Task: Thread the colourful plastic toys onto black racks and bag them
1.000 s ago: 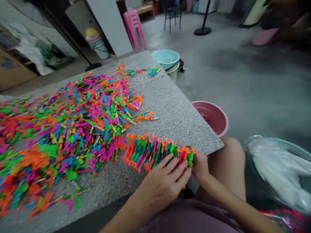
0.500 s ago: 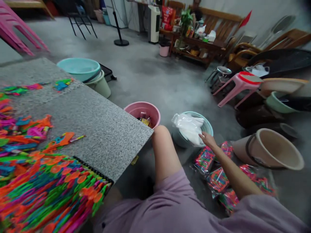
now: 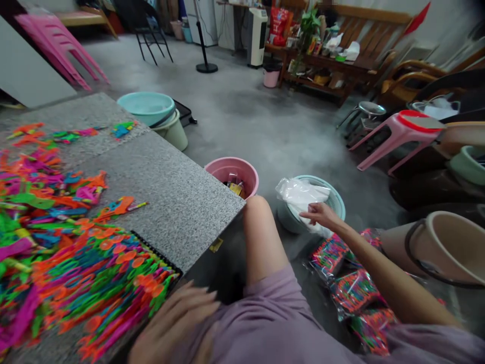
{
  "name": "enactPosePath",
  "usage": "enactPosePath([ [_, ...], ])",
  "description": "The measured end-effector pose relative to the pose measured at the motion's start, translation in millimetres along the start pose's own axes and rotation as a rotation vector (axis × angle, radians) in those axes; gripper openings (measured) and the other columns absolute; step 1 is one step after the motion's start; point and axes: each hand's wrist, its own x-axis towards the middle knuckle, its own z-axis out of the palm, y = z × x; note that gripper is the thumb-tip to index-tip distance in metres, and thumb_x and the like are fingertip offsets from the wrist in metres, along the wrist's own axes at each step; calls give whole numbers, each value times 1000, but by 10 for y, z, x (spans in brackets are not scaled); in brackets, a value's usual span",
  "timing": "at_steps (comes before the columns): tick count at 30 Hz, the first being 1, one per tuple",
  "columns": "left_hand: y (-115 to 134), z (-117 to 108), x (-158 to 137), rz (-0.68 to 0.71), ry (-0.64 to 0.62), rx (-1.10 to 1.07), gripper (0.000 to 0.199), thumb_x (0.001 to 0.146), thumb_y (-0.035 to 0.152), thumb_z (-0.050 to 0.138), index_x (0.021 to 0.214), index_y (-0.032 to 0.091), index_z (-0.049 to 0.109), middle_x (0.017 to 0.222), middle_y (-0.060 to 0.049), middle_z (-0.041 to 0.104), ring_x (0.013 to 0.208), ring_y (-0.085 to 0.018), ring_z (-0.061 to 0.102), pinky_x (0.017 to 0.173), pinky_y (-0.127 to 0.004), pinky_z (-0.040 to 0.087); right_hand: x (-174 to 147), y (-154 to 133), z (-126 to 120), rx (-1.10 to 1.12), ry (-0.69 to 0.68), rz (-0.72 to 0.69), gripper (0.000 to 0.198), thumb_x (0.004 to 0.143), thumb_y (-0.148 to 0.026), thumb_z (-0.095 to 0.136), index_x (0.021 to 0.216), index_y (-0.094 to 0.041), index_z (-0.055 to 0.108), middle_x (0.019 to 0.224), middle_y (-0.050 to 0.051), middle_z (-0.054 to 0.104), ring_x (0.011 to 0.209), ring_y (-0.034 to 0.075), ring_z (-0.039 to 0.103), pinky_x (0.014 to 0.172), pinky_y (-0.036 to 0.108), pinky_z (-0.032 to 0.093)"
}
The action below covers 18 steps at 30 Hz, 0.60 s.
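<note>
My right hand (image 3: pixel 323 215) is over a stack of clear-white plastic bags (image 3: pixel 303 193), its index finger stretched across them; I cannot make out any grip. The bags lie in a teal basket (image 3: pixel 339 202) on the floor. My left hand (image 3: pixel 178 321), slightly blurred, is by my lap at the table's near edge, fingers extended and holding nothing. Just beyond it, a dense row of colourful plastic pieces (image 3: pixel 109 283), some with round orange ends, lies on the speckled table (image 3: pixel 170 197). A loose heap of similar pieces (image 3: pixel 45 197) is farther left.
Filled clear packs (image 3: pixel 356 290) of colourful pieces lie on the floor below my right forearm. Beside them leans a beige bucket (image 3: pixel 409 253). A pink tub (image 3: pixel 252 174) stands by the table corner, with blue basins (image 3: pixel 146 108) behind. A pink stool (image 3: pixel 401 139) stands to the right.
My left hand has come into view beside the table edge. My right hand has moved farther over the plastic bags, index finger now extended. The view has shifted slightly left.
</note>
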Motion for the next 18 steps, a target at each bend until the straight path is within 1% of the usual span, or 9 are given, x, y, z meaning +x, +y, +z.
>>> enactPosePath([
  [2,202,387,413,-283,1,-364,20,72,30,73,92,34,74,91,0,76,83,-25,72,81,-43,61,-183,-516,246,404,-58,-68,47,72,-61,68,63,-21,44,52,-6,44,48,10,44,52,24,42],
  [3,251,580,606,-347,28,-433,25,76,33,71,100,29,72,97,-3,76,87,-24,71,80,-41,61,-292,-786,387,583,-81,-85,46,71,-60,70,67,-21,46,56,-6,47,49,9,45,54,25,44],
  [4,266,748,771,-387,41,-507,37,74,35,74,108,24,70,104,-7,74,92,-25,71,81,-39,60,-404,-1037,520,698,-131,-109,45,69,-57,73,69,-20,48,58,-6,49,51,9,47,54,24,45],
  [5,254,878,899,-415,57,-576,39,71,38,77,105,20,71,100,-9,75,89,-25,71,78,-37,59,-511,-1253,631,767,-161,-139,44,67,-55,77,70,-20,48,59,-6,50,51,9,48,52,23,44],
  [7,190,1001,1029,-437,77,-643,28,76,44,73,82,16,73,79,-7,73,75,-21,69,71,-32,57,-676,-1535,761,822,-155,-168,47,62,-49,81,65,-21,44,53,-8,47,45,7,43,45,20,37],
  [10,118,905,983,-480,157,-725,34,80,50,68,74,16,67,68,-4,68,64,-16,65,63,-27,53,-752,-1595,783,763,-207,-155,48,62,-48,81,63,-22,41,45,-11,35,36,5,27,36,20,23],
  [13,151,705,878,-530,276,-804,40,88,59,53,84,19,56,73,-1,63,59,-12,60,58,-23,49,-702,-1453,828,477,-338,-279,39,59,-42,83,63,-20,51,48,-8,42,41,7,33,40,21,27],
  [15,226,601,832,-525,329,-836,44,93,62,41,84,20,49,70,3,56,55,-8,52,54,-18,44,-659,-1382,895,352,-238,-366,33,60,-41,81,61,-19,56,54,-3,51,50,11,45,46,23,36],
  [18,365,450,742,-449,290,-841,50,93,65,38,77,19,49,61,5,44,48,-6,39,47,-16,37,-639,-1383,880,433,-89,-348,29,70,-48,70,68,-20,63,62,4,60,55,17,56,51,30,45],
])
